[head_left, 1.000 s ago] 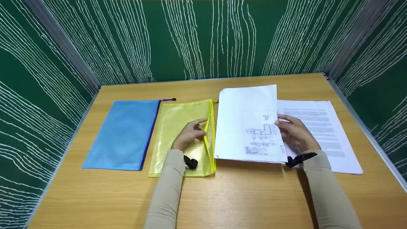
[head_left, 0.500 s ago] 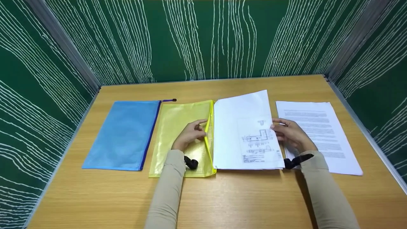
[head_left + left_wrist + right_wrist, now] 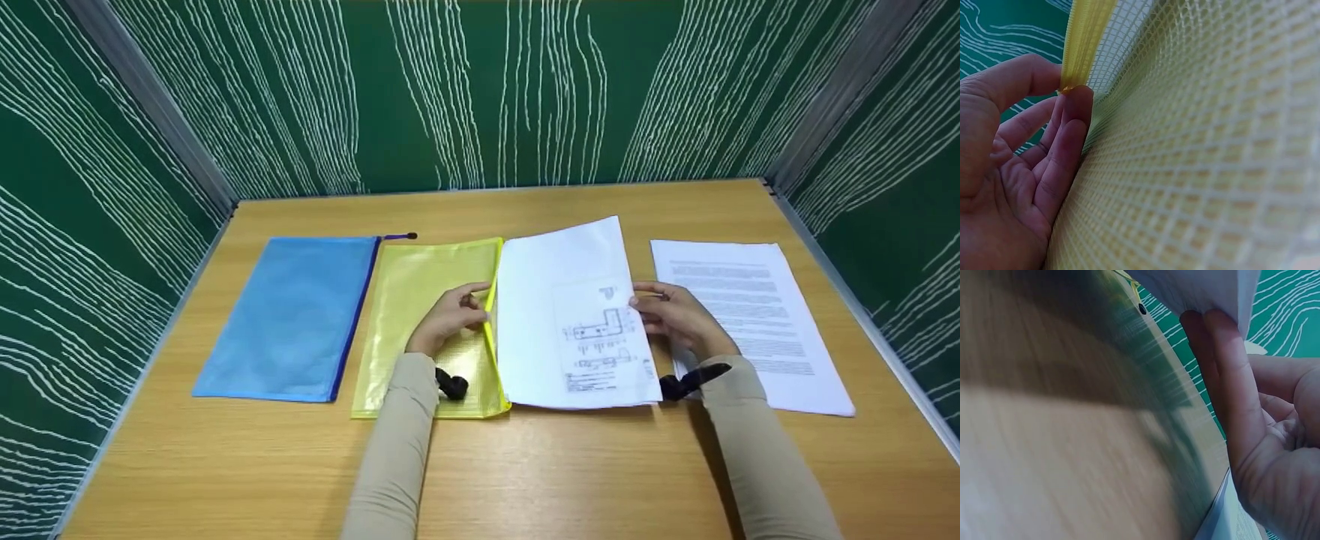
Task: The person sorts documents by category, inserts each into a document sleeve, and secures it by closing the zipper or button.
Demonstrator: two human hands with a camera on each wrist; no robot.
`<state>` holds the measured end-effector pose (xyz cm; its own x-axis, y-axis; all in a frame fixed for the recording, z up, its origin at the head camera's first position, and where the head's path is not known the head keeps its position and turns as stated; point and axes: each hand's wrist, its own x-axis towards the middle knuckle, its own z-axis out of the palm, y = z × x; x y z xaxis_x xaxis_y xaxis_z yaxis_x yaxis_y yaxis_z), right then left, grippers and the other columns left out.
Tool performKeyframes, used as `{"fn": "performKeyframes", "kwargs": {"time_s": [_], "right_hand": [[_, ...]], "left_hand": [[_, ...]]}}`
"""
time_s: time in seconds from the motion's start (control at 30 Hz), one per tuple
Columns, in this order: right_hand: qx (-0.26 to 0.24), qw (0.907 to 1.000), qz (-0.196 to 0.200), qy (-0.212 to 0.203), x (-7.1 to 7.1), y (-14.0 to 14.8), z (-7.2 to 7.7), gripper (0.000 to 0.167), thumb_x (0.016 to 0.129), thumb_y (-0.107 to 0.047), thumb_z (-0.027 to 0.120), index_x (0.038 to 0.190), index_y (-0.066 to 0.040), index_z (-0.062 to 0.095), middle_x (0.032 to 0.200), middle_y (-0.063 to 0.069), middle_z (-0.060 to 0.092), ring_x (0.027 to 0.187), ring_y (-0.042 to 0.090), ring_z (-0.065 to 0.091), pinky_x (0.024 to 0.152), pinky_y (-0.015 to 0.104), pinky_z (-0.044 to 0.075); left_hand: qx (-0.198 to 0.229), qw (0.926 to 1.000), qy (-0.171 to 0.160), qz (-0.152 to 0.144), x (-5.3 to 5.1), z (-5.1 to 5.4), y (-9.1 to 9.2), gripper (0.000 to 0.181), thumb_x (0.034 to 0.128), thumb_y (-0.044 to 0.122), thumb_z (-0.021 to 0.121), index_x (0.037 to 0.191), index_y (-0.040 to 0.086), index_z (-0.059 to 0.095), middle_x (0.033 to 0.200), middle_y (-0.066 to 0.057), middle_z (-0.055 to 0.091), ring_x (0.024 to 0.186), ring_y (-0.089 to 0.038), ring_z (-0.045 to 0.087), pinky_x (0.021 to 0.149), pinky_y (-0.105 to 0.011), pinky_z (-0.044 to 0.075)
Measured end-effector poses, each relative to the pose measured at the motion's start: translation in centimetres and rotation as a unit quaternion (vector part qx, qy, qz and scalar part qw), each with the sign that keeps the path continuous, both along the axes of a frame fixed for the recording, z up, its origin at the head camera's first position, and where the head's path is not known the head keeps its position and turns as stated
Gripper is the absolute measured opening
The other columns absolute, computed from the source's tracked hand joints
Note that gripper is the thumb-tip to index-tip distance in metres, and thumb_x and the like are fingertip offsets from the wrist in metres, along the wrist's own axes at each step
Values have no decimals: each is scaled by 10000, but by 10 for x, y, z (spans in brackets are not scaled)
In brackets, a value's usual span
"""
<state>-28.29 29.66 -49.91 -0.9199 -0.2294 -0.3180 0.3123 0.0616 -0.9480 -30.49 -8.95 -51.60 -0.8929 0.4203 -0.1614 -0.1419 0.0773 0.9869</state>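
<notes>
My left hand point(image 3: 448, 319) pinches the zipper edge of a yellow mesh zip pouch point(image 3: 409, 300), lifting its upper layer. In the left wrist view the thumb and fingertips grip the yellow zipper point(image 3: 1081, 48), and the pouch's mesh fills the right side. My right hand point(image 3: 679, 319) holds a sheaf of papers point(image 3: 562, 285) by its right edge, thumb on top and fingers beneath. The top sheet bears a line drawing. The left edge of the papers meets the pouch's opening; how far it reaches inside is hidden. From the right wrist view, the papers point(image 3: 1196, 289) are raised off the table.
A blue zip pouch point(image 3: 289, 319) lies flat to the left, its puller point(image 3: 401, 236) sticking out at the top. Under and beyond my right hand lies a stack of printed sheets point(image 3: 735, 300). Green panels point(image 3: 480, 90) with white lines enclose the wooden table point(image 3: 570, 480).
My right hand has moved left and slightly nearer, bringing the papers from beside the pouch up to its opening. The left hand has stayed in place on the zipper edge.
</notes>
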Motion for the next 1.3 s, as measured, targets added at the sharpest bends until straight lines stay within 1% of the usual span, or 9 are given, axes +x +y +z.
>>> {"fn": "performKeyframes", "kwargs": {"time_s": [0.17, 0.3, 0.4, 0.53, 0.67, 0.83, 0.9, 1.07, 1.3], "right_hand": [[148, 9999, 43, 54, 2, 1, 3, 681, 951, -169, 609, 1492, 28, 245, 923, -76, 710, 843, 96, 707, 714, 242, 582], [257, 9996, 43, 84, 3, 1, 3, 687, 945, -182, 618, 1487, 30, 255, 913, -80, 714, 835, 90, 706, 718, 243, 581], [201, 9997, 54, 86, 2, 1, 3, 680, 947, -162, 612, 1484, 44, 248, 907, -83, 716, 828, 87, 706, 714, 240, 581], [192, 9998, 67, 71, 1, -1, 4, 684, 949, -148, 605, 1484, 59, 233, 886, -87, 714, 812, 77, 704, 699, 226, 578], [131, 9999, 97, 45, 0, -2, 6, 682, 951, -147, 603, 1485, 58, 234, 882, -75, 717, 814, 82, 705, 699, 225, 579], [82, 9998, 152, 44, -2, -6, 4, 664, 958, -142, 591, 1489, 47, 240, 897, -69, 720, 827, 90, 707, 706, 230, 580], [87, 9999, 141, 30, -3, -8, 2, 654, 960, -137, 587, 1488, 45, 247, 894, -70, 720, 824, 89, 707, 701, 227, 580], [104, 9999, 118, 46, -5, -11, 1, 646, 960, -131, 583, 1483, 52, 252, 885, -69, 716, 810, 85, 704, 690, 216, 577], [69, 9999, 52, 52, -6, -8, 2, 638, 966, -150, 579, 1493, 19, 263, 941, -83, 709, 844, 83, 703, 709, 210, 573]], "left_hand": [[-60, 10000, 50, -23, 0, -1, 0, 607, 868, -3, 624, 1433, 125, 446, 792, 3, 440, 662, -130, 369, 642, -262, 368], [-147, 9998, 139, -23, 0, -1, -1, 588, 868, 19, 638, 1421, 114, 461, 806, 2, 494, 674, -131, 408, 653, -257, 393], [-219, 9996, 163, -10, 0, 0, 0, 572, 869, 35, 645, 1409, 114, 475, 810, 1, 501, 676, -138, 421, 652, -259, 401], [-363, 9992, 185, -39, 1, 1, 2, 556, 878, 47, 640, 1406, 116, 477, 777, 8, 479, 658, -139, 397, 642, -259, 383], [-404, 9990, 175, -42, 2, 3, 3, 548, 879, 34, 631, 1401, 101, 481, 750, 10, 482, 632, -140, 380, 615, -268, 367], [-527, 9984, 205, -51, 2, 5, 7, 563, 873, 24, 626, 1411, 70, 466, 723, 5, 510, 609, -136, 439, 602, -265, 428], [-576, 9982, 186, -44, 2, 5, 9, 559, 873, 31, 631, 1406, 53, 467, 744, -6, 534, 634, -134, 504, 622, -269, 485], [-668, 9977, 103, 19, 2, 6, 12, 542, 874, 49, 644, 1392, 63, 484, 768, -15, 549, 643, -136, 564, 617, -271, 515], [-628, 9978, -154, 116, 2, 8, 15, 560, 866, 50, 654, 1397, 95, 483, 832, -27, 556, 649, -139, 571, 616, -271, 527]]}}
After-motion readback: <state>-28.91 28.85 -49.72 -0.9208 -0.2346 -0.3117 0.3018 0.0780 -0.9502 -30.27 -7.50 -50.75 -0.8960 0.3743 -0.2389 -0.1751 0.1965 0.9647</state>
